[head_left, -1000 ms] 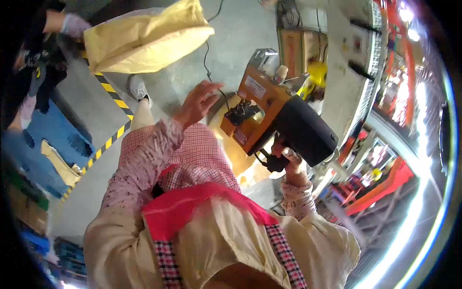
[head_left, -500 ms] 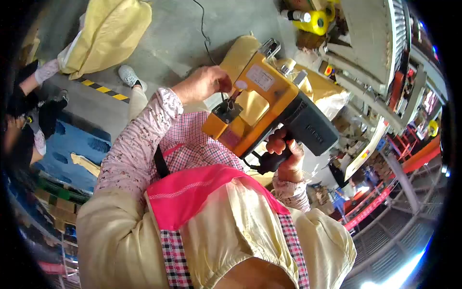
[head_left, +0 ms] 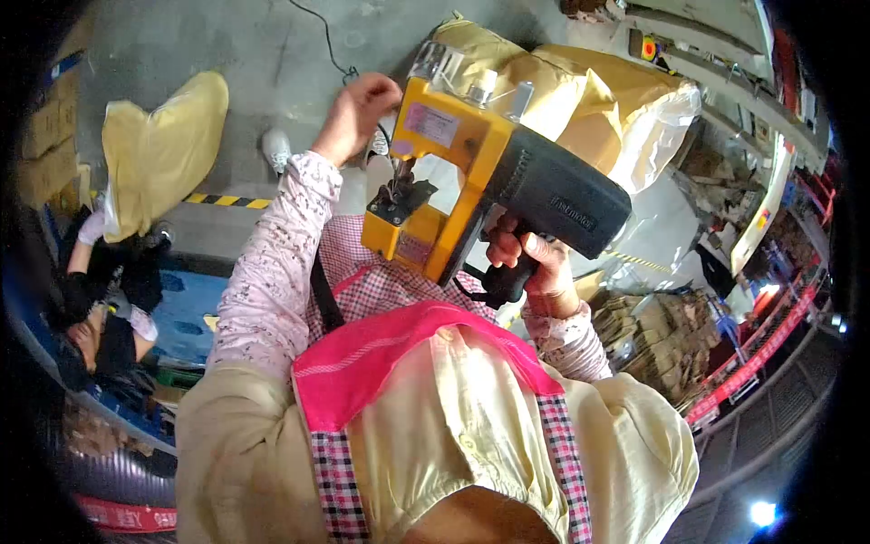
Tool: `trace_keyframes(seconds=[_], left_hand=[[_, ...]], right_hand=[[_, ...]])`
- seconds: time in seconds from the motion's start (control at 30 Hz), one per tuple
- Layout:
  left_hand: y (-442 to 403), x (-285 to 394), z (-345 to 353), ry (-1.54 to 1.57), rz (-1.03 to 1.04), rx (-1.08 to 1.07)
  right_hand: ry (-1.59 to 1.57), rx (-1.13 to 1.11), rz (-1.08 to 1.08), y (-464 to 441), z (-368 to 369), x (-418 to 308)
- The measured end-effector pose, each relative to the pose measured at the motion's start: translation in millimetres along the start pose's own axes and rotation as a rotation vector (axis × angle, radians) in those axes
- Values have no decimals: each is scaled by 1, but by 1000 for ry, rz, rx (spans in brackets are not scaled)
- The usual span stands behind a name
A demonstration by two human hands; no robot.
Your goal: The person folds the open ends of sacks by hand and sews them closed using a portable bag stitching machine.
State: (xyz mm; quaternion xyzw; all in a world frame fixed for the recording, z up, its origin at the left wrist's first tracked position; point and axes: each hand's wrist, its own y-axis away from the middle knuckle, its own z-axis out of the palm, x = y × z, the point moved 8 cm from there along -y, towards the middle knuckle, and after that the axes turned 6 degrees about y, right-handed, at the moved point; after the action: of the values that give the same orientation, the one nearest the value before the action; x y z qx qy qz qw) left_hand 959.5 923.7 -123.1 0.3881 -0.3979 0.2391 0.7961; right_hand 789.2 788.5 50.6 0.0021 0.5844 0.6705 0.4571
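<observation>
My right hand [head_left: 535, 263] is wrapped round the black handle of a yellow portable machine [head_left: 476, 145] with a black motor housing [head_left: 562, 195]. The machine hangs in front of my checked apron, its metal head and small black plate at the left end. My left hand [head_left: 358, 113] is raised just left of the machine's upper end, fingers curled together; whatever they pinch is too small to tell. Beyond the machine lies a yellowish-brown sack [head_left: 580, 100] with a shiny, crinkled end.
At the left, a co-worker [head_left: 118, 317] in dark clothes holds another yellowish sack [head_left: 168, 150] near a blue surface [head_left: 186, 313]. Black-and-yellow tape [head_left: 227, 200] and a black cable [head_left: 322, 32] lie on the floor. Brown stacked material [head_left: 657, 340] stands at the right.
The view has turned, bringing more of the sack beyond the machine into sight. My left hand has risen beside the machine's upper end, its fingers now curled. My right hand keeps its hold.
</observation>
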Motion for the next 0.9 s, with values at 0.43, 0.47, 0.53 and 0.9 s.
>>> trace_keyframes(seconds=[0.43, 0.47, 0.53, 0.9], left_hand=[[104, -58, -305, -989, -522, 837], [131, -118, -351, -980, -460, 756], [166, -153, -338, -873, -583, 596], [148, -103, -238, -461, -480, 329]], right_hand=[[30, 245, 79, -48, -23, 35], [23, 239, 68, -59, -25, 39], [32, 379, 127, -72, -46, 52], [667, 360, -205, -163, -16, -121]])
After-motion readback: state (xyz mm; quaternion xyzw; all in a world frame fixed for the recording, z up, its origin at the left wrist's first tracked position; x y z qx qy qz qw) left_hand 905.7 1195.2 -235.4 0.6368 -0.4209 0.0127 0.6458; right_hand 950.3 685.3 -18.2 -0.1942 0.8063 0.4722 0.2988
